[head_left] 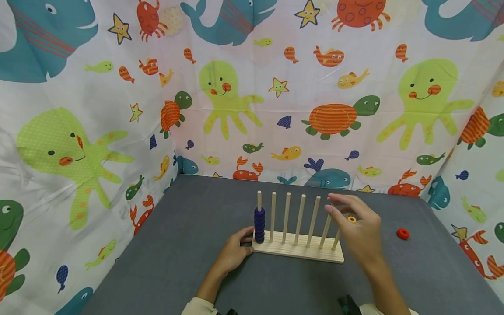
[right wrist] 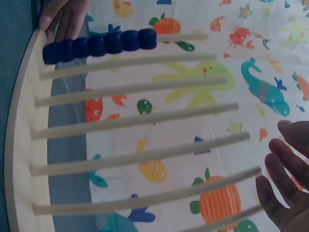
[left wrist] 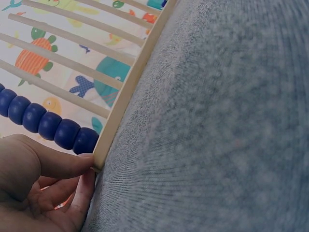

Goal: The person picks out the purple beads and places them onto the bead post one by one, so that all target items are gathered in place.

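A pale wooden peg stand (head_left: 299,250) with several upright pegs stands before me. Dark blue beads (head_left: 259,225) are stacked on its leftmost peg, whose top sticks out above them; the other pegs are bare. My left hand (head_left: 233,253) pinches the left end of the base, thumb in front, as the left wrist view shows close up. At the right end, my right hand (head_left: 360,225) is raised beside the peg tops with its fingers loosely bent. In the right wrist view, the fingertips (right wrist: 263,181) come close to a peg's top, and no bead shows between them.
A yellow ring bead (head_left: 351,219) lies behind my right hand, partly covered by it. Farther right, a red ring bead (head_left: 403,234) is on the grey tabletop (head_left: 189,205). A sea-animal printed cloth (head_left: 252,100) hangs along the back and sides.
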